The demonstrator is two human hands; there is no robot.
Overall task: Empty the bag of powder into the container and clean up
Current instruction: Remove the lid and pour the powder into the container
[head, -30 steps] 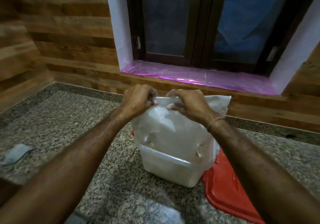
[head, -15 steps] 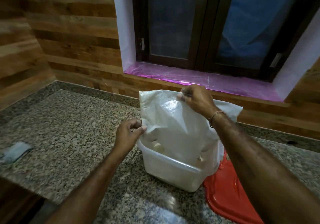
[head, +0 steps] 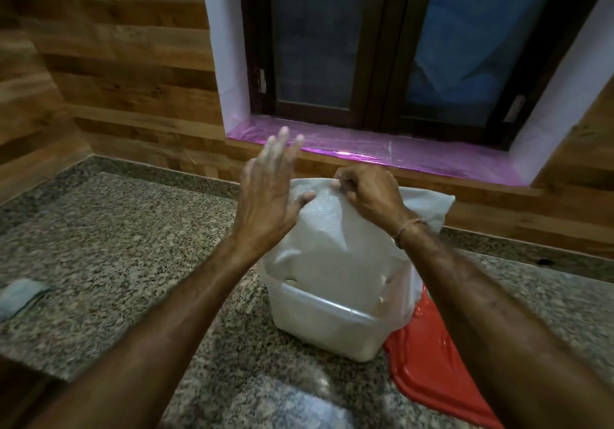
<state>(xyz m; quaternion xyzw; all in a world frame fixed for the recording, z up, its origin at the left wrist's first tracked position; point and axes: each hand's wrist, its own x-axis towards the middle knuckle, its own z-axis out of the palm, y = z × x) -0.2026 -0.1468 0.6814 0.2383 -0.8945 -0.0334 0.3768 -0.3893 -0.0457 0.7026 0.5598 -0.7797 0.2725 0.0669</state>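
A white translucent bag [head: 335, 249] stands upended in a clear plastic container [head: 327, 324] on the granite counter, its lower part inside the tub. My right hand [head: 368, 196] pinches the bag's raised top edge and holds it up. My left hand [head: 269, 192] is flat with straight fingers, raised at the bag's upper left side; its thumb touches the plastic. Pale powder shows through the container's wall.
A red lid [head: 428, 359] lies on the counter [head: 109, 239] just right of the container, partly under my right forearm. A small grey-white scrap [head: 18, 294] lies at the far left. A pink-lined window sill [head: 382, 151] and wooden wall stand behind.
My left hand let go of the bag's lower left edge near the container rim and rose, opening flat beside the bag's top. My right hand kept its hold on the top edge.
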